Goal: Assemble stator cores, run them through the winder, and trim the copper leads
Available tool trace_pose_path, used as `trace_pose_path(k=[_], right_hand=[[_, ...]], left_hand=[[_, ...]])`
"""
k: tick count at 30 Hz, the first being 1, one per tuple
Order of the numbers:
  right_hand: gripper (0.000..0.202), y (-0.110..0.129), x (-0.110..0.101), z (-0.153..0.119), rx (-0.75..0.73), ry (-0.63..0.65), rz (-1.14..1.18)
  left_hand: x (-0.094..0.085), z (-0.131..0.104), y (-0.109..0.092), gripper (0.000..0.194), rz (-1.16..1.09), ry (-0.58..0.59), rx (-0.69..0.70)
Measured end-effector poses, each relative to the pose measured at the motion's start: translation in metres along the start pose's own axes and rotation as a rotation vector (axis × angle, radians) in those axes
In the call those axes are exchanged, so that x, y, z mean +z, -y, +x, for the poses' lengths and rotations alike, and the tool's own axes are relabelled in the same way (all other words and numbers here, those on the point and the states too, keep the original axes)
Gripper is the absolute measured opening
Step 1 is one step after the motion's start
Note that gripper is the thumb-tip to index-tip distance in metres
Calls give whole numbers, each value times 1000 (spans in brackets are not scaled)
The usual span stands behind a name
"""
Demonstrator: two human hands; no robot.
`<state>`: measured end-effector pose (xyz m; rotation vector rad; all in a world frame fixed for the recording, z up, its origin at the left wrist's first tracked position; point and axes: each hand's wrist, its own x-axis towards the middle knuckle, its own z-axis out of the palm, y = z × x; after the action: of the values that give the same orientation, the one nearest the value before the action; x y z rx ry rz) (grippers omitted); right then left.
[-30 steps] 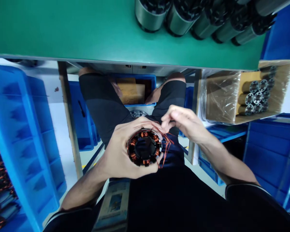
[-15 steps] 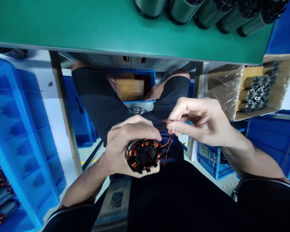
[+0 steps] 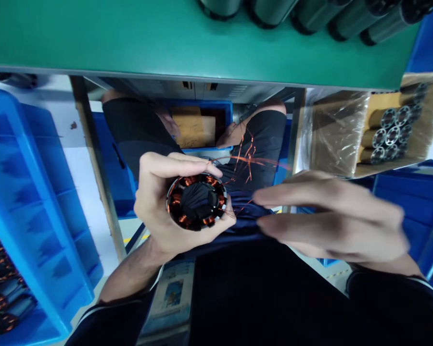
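Observation:
My left hand [image 3: 152,204] is wrapped around a motor stator [image 3: 175,199], a ring with copper windings and a dark bore, whose open end faces me. Loose copper lead wires [image 3: 248,158] spread from its right side, several of them kinked and standing up above it. To the right, my right hand [image 3: 332,216] is smeared by motion, its thumb and fingers apart with a gap between them. A thin wire from the stator reaches close to its fingertips, and no grip on it shows.
A green worktop [image 3: 130,38] crosses the top, with several dark cylinders [image 3: 270,12] along its far right part. A cardboard box [image 3: 335,134] at right holds metal tubes. Blue bins [image 3: 39,202] stand at left, with wound stators [image 3: 3,298] in the lower corner. A blue crate [image 3: 198,126] sits between the feet.
My right hand has let go of the wires and moved right and down, its fingers parting. The stator has shifted left and up in my left hand. The wires have sprung upward and spread.

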<state>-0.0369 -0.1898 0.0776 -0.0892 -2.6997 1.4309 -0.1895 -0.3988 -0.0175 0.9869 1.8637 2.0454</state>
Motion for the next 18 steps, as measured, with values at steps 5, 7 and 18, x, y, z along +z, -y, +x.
trace_pose_path(k=[5,7,18], right_hand=[[17,-8,23,11,-234,18,-103],[12,-24,28,10,-203,23,-61],[17,-54,-36,16,-43,31,-214]], left_hand=[[-2,3,-3,61,-7,51,9],[-5,0,-7,61,-13,123,-61],[-5,-2,1,54,125,94,-32]])
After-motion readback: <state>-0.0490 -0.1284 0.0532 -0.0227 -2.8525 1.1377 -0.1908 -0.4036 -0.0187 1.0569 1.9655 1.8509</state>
